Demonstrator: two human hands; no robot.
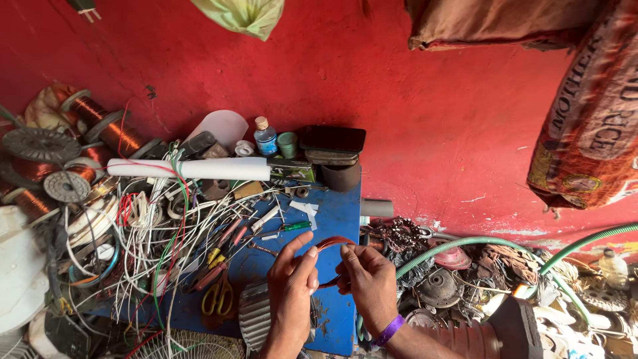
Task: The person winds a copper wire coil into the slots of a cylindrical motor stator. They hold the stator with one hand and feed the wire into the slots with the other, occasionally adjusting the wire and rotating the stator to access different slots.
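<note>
**Both hands on a loop of copper wire above the blue table**

A small coil of reddish copper wire (330, 244) is pinched between the two hands, held just over the blue table (335, 213). The left hand (292, 282) has thumb and fingertips closed together on the near-left part of the loop; the right hand (369, 279) clamps its fingers on the right end, a purple wristband (391, 329) showing at the wrist. The loop arches up and away from the fingers, its lower strands hidden between the palms.

Directly under the left hand lies a ribbed grey metal part (254, 319). Left of the grip, yellow-handled scissors (219, 296) lie on the table, and beyond them a tangle of white, red and green wires (159, 233) spreads across the surface. Just past the fingertips sits a green-handled screwdriver (292, 227) with scraps of white paper beside it.

Farther from the hands, along the table's far edge, a rolled white sheet (189, 169) lies crosswise, near a small plastic bottle (265, 137) and a dark phone (332, 139) resting on a round container. Well off to the left, spools of copper wire (106, 126) are stacked against the red wall (412, 100). To the right of the grip, a green hose (478, 243) curves over a heap of metal scrap, and a printed sack (591, 126) hangs above it.
</note>
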